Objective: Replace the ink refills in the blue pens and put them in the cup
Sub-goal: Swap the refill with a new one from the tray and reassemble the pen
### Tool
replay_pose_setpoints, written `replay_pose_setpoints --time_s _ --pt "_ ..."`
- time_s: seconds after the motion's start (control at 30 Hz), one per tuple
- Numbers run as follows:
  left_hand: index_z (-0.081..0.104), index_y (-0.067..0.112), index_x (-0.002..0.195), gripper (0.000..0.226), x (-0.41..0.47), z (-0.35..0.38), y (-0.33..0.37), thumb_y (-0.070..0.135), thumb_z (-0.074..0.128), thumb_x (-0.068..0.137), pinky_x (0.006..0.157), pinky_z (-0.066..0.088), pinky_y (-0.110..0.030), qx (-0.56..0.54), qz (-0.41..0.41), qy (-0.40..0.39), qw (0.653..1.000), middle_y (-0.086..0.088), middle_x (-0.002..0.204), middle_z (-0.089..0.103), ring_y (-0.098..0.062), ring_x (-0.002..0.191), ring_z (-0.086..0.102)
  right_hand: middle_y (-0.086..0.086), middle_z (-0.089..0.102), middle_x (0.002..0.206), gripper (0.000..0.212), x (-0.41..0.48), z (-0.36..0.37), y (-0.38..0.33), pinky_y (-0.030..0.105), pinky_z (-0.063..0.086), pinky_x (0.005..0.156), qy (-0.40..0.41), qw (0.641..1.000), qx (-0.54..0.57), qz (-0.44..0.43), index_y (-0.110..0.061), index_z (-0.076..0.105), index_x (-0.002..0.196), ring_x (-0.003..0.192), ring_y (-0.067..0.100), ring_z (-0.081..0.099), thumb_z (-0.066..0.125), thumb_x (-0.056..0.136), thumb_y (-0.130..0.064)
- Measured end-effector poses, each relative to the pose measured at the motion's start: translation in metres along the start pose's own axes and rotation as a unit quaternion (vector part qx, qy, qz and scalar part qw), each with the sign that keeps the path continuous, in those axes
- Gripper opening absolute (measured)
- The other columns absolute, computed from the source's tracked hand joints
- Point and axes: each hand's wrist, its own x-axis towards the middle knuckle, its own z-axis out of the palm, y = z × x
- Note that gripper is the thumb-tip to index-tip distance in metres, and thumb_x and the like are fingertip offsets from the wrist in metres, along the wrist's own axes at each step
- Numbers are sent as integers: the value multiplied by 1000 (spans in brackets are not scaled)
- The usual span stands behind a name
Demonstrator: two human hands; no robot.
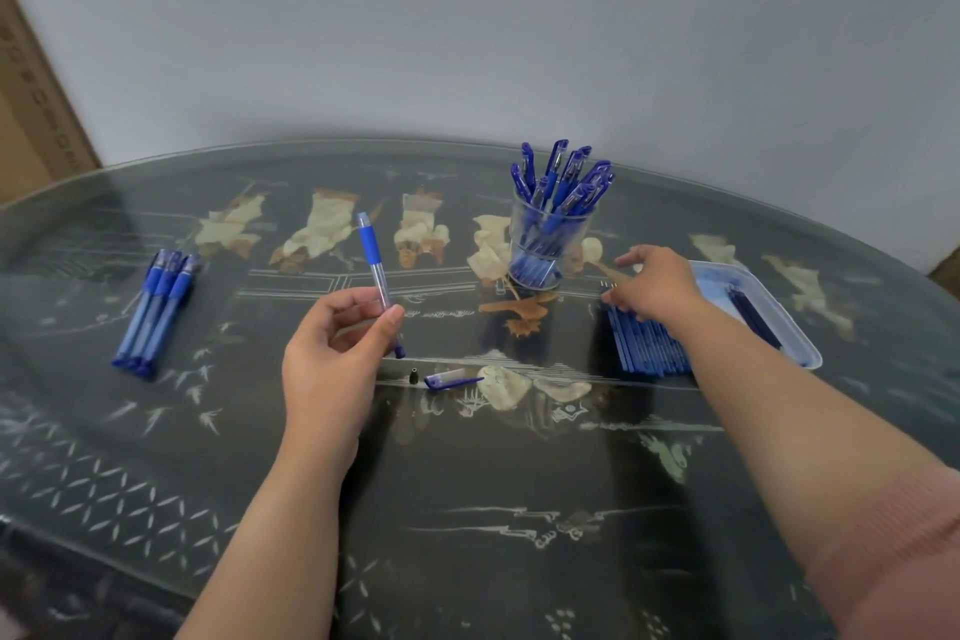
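Note:
My left hand (337, 348) grips a clear pen barrel with a blue grip (376, 270), held almost upright above the table's middle. Below it on the glass lie a small black pen tip (413, 375) and a blue pen cap (451, 380). My right hand (655, 282) rests fingers-down on the far end of a row of blue ink refills (644, 343); whether it pinches one is hidden. A clear cup (548, 244) holding several capped blue pens stands behind, left of that hand. A bundle of blue pens (158, 307) lies at the left.
A shallow white tray (769, 307) with a few dark refills sits right of the refill row. The dark table (467, 509) has a glass top with painted figures. A grey wall stands behind, and a cardboard box (31, 104) leans at far left.

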Motion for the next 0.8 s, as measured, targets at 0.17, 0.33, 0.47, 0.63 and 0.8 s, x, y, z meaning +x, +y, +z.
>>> replay_pose_setpoints --time_s 0.17,0.33,0.47,0.63,0.8 --pt "67 14 97 17 0 0 0 5 73 84 79 58 -35 3 2 -1 1000 1 87 68 -16 70 65 15 67 110 51 0 1 2 32 54 63 1 1000 -6 -2 -13 57 127 82 23 65 76 81 -3" --pt "67 15 97 18 0 -1 0 5 73 84 82 58 -38 3 2 -3 1000 1 87 68 -18 73 66 15 66 113 50 2 2 3 33 55 69 3 1000 -4 1 -14 58 126 84 24 65 75 81 -3" --pt "67 16 97 18 0 -1 1 5 73 83 82 58 -38 0 -1 -4 1000 2 85 68 -17 72 66 15 65 115 49 1 2 2 32 55 67 5 1000 -9 -1 -15 59 126 91 26 67 75 81 -4" --pt "67 17 95 17 -1 -1 1 6 73 84 80 58 -36 -3 -4 -3 1000 3 83 69 -18 73 66 14 64 118 49 1 3 2 39 58 79 13 1000 -15 -2 -15 59 126 99 28 66 76 81 -5" --pt "68 18 95 17 -1 -2 2 7 73 84 76 58 -32 2 -6 -5 1000 4 83 69 -18 74 66 14 63 121 47 1 5 3 43 56 88 20 1000 -13 -11 -15 59 126 107 29 63 75 83 -6"
